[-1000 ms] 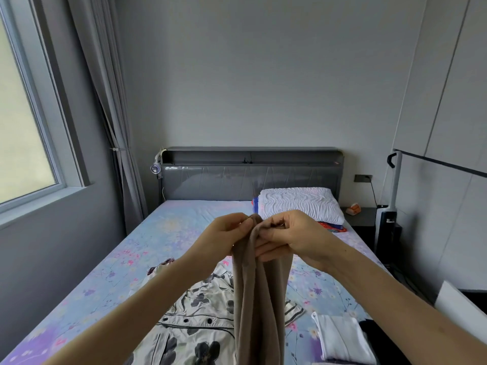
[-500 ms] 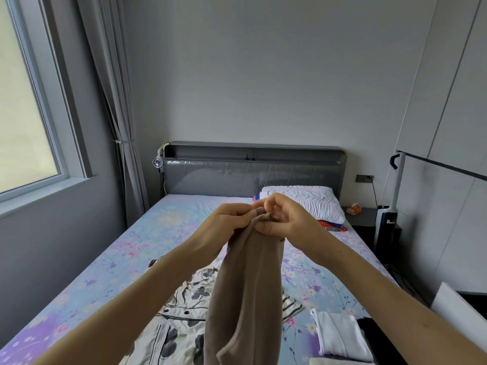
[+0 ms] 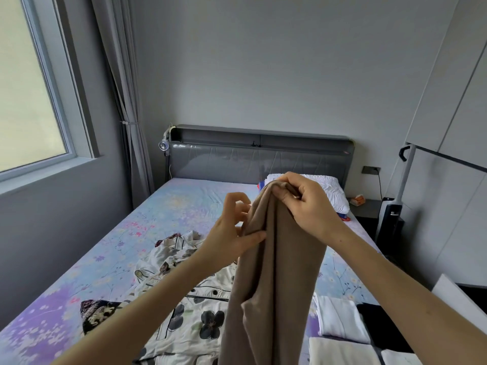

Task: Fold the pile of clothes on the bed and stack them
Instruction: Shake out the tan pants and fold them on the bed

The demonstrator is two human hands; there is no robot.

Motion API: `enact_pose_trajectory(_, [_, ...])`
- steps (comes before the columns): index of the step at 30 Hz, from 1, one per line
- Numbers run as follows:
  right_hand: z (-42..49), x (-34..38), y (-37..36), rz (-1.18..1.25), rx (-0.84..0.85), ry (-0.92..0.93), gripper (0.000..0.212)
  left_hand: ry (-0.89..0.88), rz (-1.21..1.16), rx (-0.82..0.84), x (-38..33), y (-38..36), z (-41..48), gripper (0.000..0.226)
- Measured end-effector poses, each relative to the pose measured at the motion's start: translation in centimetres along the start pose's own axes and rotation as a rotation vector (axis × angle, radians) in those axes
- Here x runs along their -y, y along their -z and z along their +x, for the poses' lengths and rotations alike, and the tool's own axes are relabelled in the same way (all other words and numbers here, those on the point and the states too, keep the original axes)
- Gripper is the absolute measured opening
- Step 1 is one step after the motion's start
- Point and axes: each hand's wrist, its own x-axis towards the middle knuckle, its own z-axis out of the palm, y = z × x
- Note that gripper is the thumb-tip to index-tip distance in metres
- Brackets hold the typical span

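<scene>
Brown garment [image 3: 276, 259] (hanging), pinched by right hand [image 3: 311, 206]

pillow [image 3: 330, 189] on bed [image 3: 163, 219], by headboard [image 3: 237, 160].

Your right hand [image 3: 311, 204] pinches the tan garment [image 3: 276, 272] at its top, hanging over the bed [image 3: 163, 214]; your left hand [image 3: 232, 233] rests a thumb on its left fold. Folded white clothes [image 3: 340, 320] lie at the bed's right edge.
</scene>
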Motion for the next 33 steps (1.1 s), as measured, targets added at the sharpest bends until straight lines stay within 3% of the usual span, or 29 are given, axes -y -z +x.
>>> enact_pose_trajectory(9, [-1.2, -0.1, 1.2, 0.077, 0.045, -0.040, 0.017, -0.201, 0.028, -0.122, 1.1, -2.3, -1.4, 0.029])
enact_pose_trajectory(15, [-2.0, -0.2, 1.7, 0.031, 0.081, -0.044, 0.009, -0.158, -0.012, -0.103, 1.1, -3.4, -1.4, 0.024])
enact_pose_trajectory(19, [-2.6, -0.2, 1.7, 0.004, 0.098, -0.028, 0.017, -0.014, 0.095, 0.037, 1.8, -4.1, -1.6, 0.010])
enact_pose_trajectory(21, [-2.6, -0.1, 2.0, 0.010, 0.066, -0.032, 0.016, 0.054, 0.277, 0.104, 3.7, -4.8, -2.4, 0.035])
enact_pose_trajectory(24, [-2.6, 0.2, 2.6, 0.039, 0.025, -0.039, 0.017, 0.122, 0.365, 0.187, 6.2, -5.8, -4.0, 0.034])
enact_pose_trajectory(33, [-3.0, 0.3, 4.4, 0.058, 0.024, -0.067, 0.012, 0.098, 0.373, 0.369, 11.3, -8.8, -8.4, 0.028])
